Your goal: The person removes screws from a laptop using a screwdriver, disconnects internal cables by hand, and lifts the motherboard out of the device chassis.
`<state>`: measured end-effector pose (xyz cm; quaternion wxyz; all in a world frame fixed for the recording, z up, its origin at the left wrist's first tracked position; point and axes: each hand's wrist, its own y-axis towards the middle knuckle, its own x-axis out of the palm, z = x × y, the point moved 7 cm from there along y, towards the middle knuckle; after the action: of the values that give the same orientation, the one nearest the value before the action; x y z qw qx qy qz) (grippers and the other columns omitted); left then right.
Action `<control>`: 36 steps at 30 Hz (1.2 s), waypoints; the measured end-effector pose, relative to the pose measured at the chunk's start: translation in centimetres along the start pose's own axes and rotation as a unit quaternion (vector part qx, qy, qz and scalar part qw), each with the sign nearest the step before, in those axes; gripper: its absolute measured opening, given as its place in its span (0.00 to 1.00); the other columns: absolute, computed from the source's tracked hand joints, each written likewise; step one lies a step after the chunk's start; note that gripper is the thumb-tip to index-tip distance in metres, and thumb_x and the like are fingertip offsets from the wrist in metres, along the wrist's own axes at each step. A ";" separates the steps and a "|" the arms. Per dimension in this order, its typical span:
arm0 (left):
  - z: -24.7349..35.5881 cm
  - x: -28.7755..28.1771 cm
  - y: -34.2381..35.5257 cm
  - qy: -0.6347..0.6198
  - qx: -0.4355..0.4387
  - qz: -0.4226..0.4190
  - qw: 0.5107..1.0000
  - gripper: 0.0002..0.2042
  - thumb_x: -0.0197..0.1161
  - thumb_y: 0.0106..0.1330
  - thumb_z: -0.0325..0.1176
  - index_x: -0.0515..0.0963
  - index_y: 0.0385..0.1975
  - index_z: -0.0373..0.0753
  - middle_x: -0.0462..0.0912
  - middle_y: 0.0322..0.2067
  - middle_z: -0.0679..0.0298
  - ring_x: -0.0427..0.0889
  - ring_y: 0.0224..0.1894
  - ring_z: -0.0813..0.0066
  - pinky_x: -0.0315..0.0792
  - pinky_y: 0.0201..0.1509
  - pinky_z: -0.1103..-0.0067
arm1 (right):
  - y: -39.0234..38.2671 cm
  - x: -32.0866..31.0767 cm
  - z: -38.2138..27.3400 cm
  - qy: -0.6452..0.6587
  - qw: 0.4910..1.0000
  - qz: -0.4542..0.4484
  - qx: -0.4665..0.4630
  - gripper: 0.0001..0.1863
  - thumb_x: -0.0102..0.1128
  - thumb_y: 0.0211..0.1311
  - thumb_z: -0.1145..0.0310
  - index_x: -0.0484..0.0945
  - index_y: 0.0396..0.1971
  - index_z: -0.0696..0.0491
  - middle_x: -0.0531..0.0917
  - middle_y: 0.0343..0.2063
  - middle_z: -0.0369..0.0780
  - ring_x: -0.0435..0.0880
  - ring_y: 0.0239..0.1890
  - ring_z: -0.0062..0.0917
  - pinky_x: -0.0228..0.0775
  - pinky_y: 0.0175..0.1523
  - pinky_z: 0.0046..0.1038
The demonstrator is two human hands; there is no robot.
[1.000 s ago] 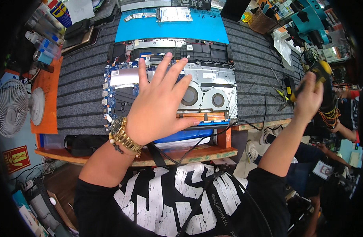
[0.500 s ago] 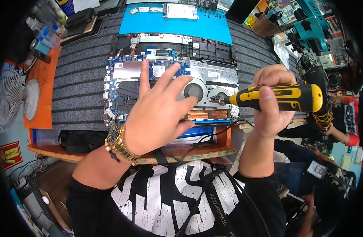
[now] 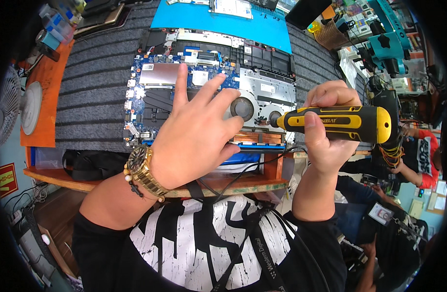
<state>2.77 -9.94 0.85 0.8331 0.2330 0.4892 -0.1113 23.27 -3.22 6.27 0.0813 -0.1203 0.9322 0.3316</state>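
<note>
An opened laptop base [image 3: 267, 73] lies in front of me, its blue circuit board, silver plate and copper heat pipes exposed. My left hand [image 3: 199, 126] is spread over the board, fingers apart, and hides part of it. Two round cooling fans [image 3: 242, 109] sit right of that hand. My right hand [image 3: 325, 124] is closed around a yellow and black electric screwdriver [image 3: 337, 122], held nearly level. Its tip points left at the area by the right-hand fan; whether it touches a screw I cannot make out.
A blue mat [image 3: 199, 19] with a silver drive [image 3: 232, 8] lies beyond the laptop. Ribbed grey cloth [image 3: 92, 97] covers the bench. At left stands a white fan [image 3: 31, 108]; at right, a teal stand [image 3: 386, 36]. Other people [image 3: 418, 155] are at the right edge. A black cable hangs at the bench's front.
The view has shifted slightly. My right hand and the screwdriver have moved a little to the left, relative to the laptop. My left hand stays spread over the board.
</note>
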 end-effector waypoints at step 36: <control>-0.1 -0.1 0.4 -0.016 -0.015 0.012 1.000 0.28 0.88 0.53 0.39 0.88 0.55 0.45 0.82 0.67 0.60 0.69 0.81 0.47 0.39 0.87 0.31 | 0.8 1.0 -0.1 -0.002 0.999 -0.039 -0.014 0.20 0.78 0.54 0.80 0.76 0.44 0.61 0.81 0.40 0.43 0.78 0.39 0.24 0.73 0.45 0.26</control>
<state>2.79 -9.57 1.00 0.8454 0.2240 0.4750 -0.0976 22.08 -2.88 6.63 0.0942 -0.1574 0.9218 0.3414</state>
